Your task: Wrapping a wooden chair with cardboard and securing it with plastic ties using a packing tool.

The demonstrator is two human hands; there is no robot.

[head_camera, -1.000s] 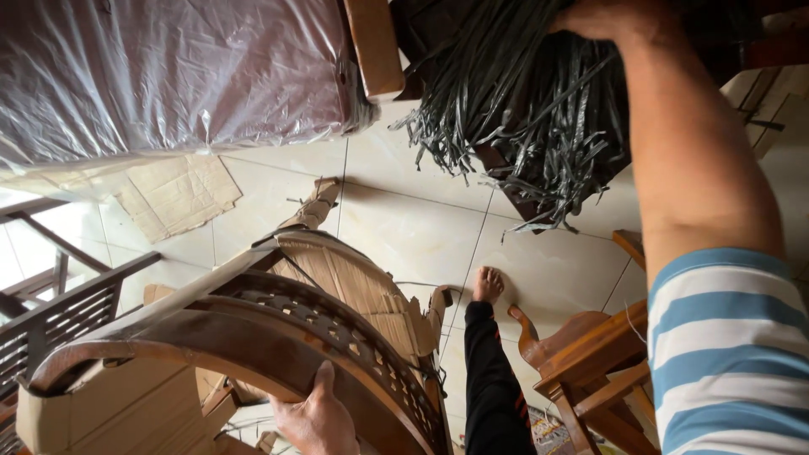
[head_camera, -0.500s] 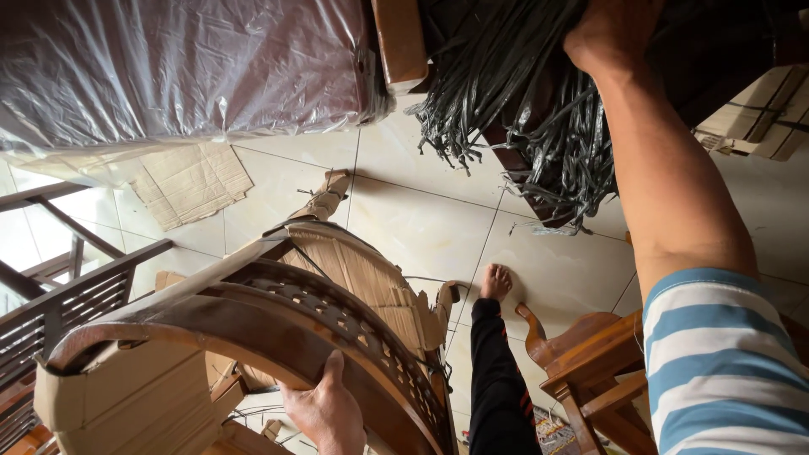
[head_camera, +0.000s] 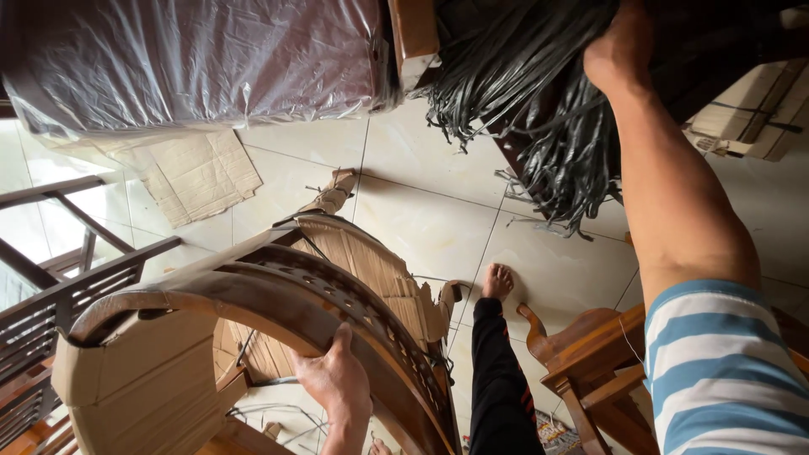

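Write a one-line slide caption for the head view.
Left hand grips a curved wooden chair frame while the right hand reaches into dark weaving strips.

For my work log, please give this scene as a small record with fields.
Left hand: grips curved brown wooden chair frame with rows of holes
Right hand: on bundle of dark flat strips, fingers hidden
Floor: pale glossy tiles
Nearby: bare foot, flat cardboard sheet, plastic-wrapped cushion
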